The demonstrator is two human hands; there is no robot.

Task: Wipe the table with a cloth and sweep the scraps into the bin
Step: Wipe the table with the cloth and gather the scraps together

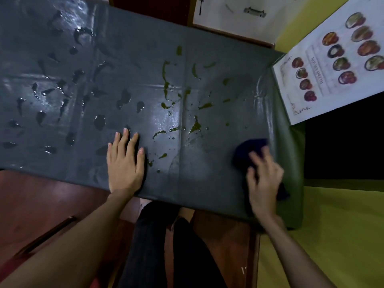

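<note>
On the table (207, 48), covered in a dark shiny sheet with fold creases, two bare hands at the near edge. Left hand (124, 163) lies flat, palm down, fingers spread and lightly fanned, fingertips pointing away from the body; heel of the hand at the table's near edge. It holds nothing.

Right hand (264, 175) blurred, near the table's right end. Fingers curled loosely over a dark blue cloth (249, 150), which is pressed to the surface under and ahead of the fingertips. A bit of the cloth shows behind the wrist as well. Exact grip cannot be told through the blur.

Between the hands and farther up the middle: yellow-green smears (166, 84), streaked and curved, with small droplets around them. One short green streak lies just beside the left thumb. Left half of the table: many dark wet blotches (99, 122), scattered well apart, glinting. Patch next to the cloth looks free of smears.

Right of the table: a printed menu (332, 65) with round dish photos, propped against a yellow wall. Below the table edge: dark trouser legs, reddish floor. No bin identifiable in view.
</note>
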